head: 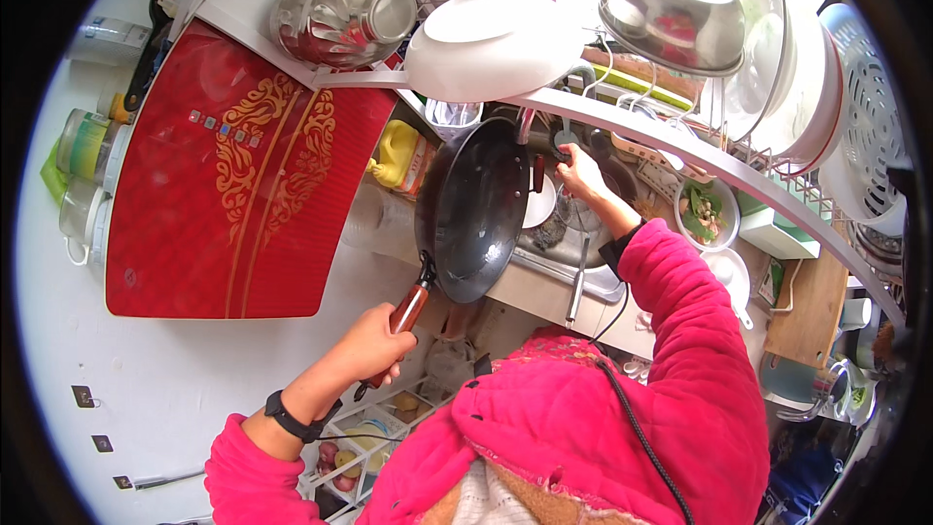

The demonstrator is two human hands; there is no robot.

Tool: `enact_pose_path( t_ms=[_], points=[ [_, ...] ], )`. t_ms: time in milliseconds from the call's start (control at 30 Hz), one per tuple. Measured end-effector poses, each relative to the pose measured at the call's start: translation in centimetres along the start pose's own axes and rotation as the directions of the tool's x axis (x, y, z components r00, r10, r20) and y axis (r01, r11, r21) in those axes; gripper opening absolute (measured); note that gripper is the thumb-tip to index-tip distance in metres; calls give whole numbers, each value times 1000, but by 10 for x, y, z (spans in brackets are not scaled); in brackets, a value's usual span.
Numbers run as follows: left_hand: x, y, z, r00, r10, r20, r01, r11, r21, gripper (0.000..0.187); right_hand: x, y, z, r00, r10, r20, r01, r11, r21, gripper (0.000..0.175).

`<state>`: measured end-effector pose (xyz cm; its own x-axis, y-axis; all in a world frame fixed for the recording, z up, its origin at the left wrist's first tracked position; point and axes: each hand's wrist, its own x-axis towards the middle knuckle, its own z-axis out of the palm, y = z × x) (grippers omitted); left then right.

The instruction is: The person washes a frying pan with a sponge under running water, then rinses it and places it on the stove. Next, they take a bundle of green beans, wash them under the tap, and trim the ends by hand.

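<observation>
My left hand [379,345] is closed round the brown handle of a black wok [477,211]. The wok is tilted on its side, its dark inside facing right, over the left part of a metal sink [598,248]. My right hand [581,173] is raised over the sink, its fingers bent near a grey fitting [565,137] at the back; I cannot tell whether they hold it. In the sink lie a white bowl [540,203], a dark scouring pad [548,235] and a long-handled metal utensil [579,288].
A rack rail [656,124] with bowls and colanders arches above the sink. A red patterned panel [233,182] stands at left. Right of the sink are a bowl of greens [705,213], a white ladle [729,273] and a wooden cutting board [809,306]. A yellow bottle [396,153] stands behind the wok.
</observation>
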<state>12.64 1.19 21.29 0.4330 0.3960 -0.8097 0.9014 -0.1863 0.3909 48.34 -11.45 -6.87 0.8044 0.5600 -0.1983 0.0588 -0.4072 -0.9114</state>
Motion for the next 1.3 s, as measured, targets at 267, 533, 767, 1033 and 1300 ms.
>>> enact_pose_path(
  t_ms=[267,533,767,1033,1300],
  points=[
    [15,-19,6,999,31,25,-27,987,-160,23,102,-18,34,965,253,67,-195,526,827,18],
    [27,-60,19,970,37,239,102,834,-542,19,144,-23,47,966,216,142,-225,430,874,18],
    [34,-73,24,949,63,309,147,778,-611,19,123,-33,33,922,256,292,-388,642,662,19],
    [38,-72,23,947,68,314,147,777,-612,18,95,-45,16,815,325,479,-492,825,277,20],
    [44,-75,23,943,77,323,149,772,-619,19,94,-41,16,830,331,450,-478,838,264,21]
  ],
)
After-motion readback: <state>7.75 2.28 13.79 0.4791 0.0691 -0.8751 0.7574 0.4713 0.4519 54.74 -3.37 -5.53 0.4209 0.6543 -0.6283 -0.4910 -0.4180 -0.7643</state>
